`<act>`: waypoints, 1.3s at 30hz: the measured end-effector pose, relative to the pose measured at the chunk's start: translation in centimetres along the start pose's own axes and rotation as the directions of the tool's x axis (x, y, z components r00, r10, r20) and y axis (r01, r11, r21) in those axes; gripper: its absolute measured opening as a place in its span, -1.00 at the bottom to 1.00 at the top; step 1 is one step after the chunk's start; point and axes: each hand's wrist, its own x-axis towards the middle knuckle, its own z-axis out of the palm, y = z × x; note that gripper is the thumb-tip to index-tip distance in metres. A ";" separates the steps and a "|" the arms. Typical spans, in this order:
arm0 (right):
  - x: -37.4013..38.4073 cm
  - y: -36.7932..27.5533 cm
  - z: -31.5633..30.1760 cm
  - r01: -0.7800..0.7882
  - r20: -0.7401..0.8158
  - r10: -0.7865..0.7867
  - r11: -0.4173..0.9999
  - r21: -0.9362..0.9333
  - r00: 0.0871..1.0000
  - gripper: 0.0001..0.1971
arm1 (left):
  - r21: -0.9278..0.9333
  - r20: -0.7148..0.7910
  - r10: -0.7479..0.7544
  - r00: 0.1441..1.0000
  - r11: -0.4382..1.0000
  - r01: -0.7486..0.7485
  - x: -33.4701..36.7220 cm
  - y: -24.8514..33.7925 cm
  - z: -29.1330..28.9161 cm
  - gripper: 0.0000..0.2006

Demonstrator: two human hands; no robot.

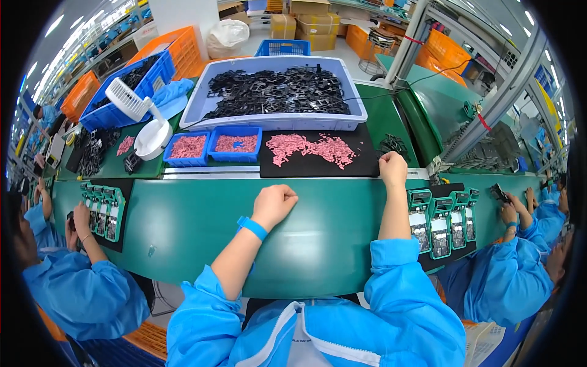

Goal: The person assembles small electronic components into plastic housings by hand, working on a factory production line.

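While the left hand (274, 205) is held forward over the near green worktop (324, 244), the right hand (393, 168) is extended farther, to the edge of a small pile of dark parts (393, 144) beside the right end of a black mat (368, 160). The fingers of the left hand are curled inward, their tips drawn toward the thumb, and a blue band (252, 228) encircles that wrist; whether anything is pinched there cannot be told. The fingers of the right hand are bent and close together just at the near side of the pile, and it is likewise impossible to tell whether they grip a part. Pink pieces (315, 150) lie loosely heaped on the mat between the two hands and beyond them. To the left of the mat, two blue trays (234, 157) stand side by side, each containing similar pink pieces, with a white fan (153, 139) farther left. Behind the mat and trays stands a large pale tub (275, 124) filled with black plastic parts (278, 90). Green-framed circuit boards (440, 229) are lined up at the right, near a co-worker (510, 278); another co-worker (85, 290), at the left, handles a dark object beside a similar row.
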 end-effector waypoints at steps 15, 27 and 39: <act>-3.5 -2.5 3.8 0.219 -0.005 -0.256 0.816 0.534 0.967 -0.94 | 0.501 0.223 0.651 0.725 0.561 -0.658 9.4 5.8 7.4 -0.50; -3.4 -2.9 3.5 0.239 0.054 -0.320 0.798 0.554 0.946 -0.94 | 0.537 0.244 0.613 0.752 0.560 -0.631 6.5 2.4 3.7 -0.53; -3.8 -5.1 3.6 0.490 0.111 -0.551 0.804 0.335 0.827 -0.93 | 0.540 -0.129 0.379 0.916 0.802 -0.256 8.8 4.8 5.9 -0.86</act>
